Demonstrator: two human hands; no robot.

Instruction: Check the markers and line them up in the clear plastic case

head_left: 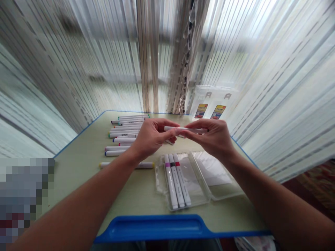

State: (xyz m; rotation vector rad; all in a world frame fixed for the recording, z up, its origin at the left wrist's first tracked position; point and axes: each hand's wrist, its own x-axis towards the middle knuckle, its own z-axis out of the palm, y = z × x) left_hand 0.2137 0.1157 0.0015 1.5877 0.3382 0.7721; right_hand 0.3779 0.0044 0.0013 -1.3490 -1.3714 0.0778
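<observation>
Both of my hands grip one white marker (192, 129), held level above the table. My left hand (154, 136) pinches its left end between thumb and fingers. My right hand (213, 134) closes on its right part, and the fingertips of the two hands meet near the middle. Just below lies an open clear plastic case (196, 184). Three markers (176, 183) with purple, black and red bands lie side by side in its left half. Left of my left hand, several white markers (120, 139) with coloured ends rest in rows, partly hidden by that hand and forearm.
The pale table (78, 174) has a blue edge and a blue tray (157, 226) at the front. Two clear cases (201, 99) with yellow labels stand at the back right. String curtains (117, 52) hang close behind and beside the table.
</observation>
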